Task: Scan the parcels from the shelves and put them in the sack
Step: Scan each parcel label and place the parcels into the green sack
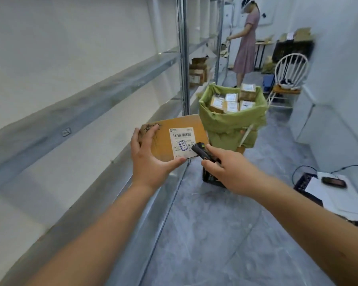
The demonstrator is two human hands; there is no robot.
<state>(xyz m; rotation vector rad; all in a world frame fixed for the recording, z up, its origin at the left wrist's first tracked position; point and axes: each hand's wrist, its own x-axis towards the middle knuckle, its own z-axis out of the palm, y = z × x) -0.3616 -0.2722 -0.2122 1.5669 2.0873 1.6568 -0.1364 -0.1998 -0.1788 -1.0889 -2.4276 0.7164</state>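
the left hand (148, 155) is gripping the cardboard parcel (174, 139) label-up near the shelves (87, 104), tilting its barcode toward the black scanner (203, 151) the right hand (223, 168) is clasping, while the green sack (234, 122) is standing open just beyond, already holding other parcels.

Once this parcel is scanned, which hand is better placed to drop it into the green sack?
The left hand. It already grips the parcel, label up, with the open green sack just beyond it. The right hand is occupied with the scanner pointed at the label.
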